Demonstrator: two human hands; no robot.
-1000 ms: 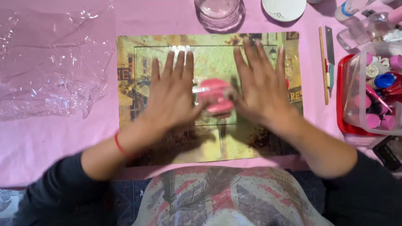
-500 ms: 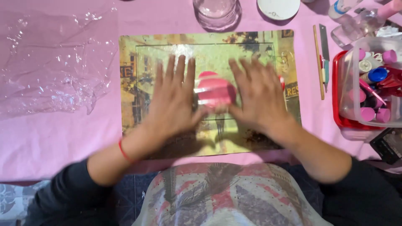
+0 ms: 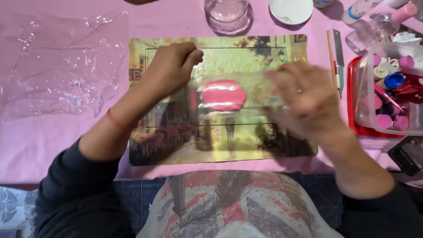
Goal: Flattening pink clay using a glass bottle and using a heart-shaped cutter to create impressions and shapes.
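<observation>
Change since earlier frames: both hands lay flat and close together over the pink piece; they have now drawn apart to its two sides, and the piece shows uncovered between them.
Counter (image 3: pixel 53 132): covered in a pink cloth, which gives a wipeable base for messy craft work, by my judgement.
Plastic film (image 3: pixel 57 70): a crumpled clear sheet lies well apart to the left, out of the working area.
Placemat (image 3: pixel 273 145): a picture-printed mat lies square in front of the person and serves as the work surface.
Plastic tub (image 3: pixel 396 88): a clear tub of small pink and blue jars sits in a red tray at the right edge, within reach; partly cut off by the frame.
Left hand (image 3: pixel 169 70): fingers curled, apparently pinching the left edge of a clear sheet.
Right hand (image 3: pixel 308 103): blurred by motion, fingers spread at the right end of that sheet; whether it grips or only presses, I cannot tell.
Clear sheet (image 3: pixel 260 90): stretched between the hands over the pink piece, probably to keep it from sticking; its edges are hard to trace.
Pink piece (image 3: pixel 224 94): a flattened, roughly six-sided slab, mid-mat, under the sheet.
Glass jar (image 3: pixel 227 13): at the top edge, cut off.
White dish (image 3: pixel 291 9): beside the jar, cut off.
Knife and stick (image 3: pixel 338 57): lie parallel just right of the mat.
</observation>
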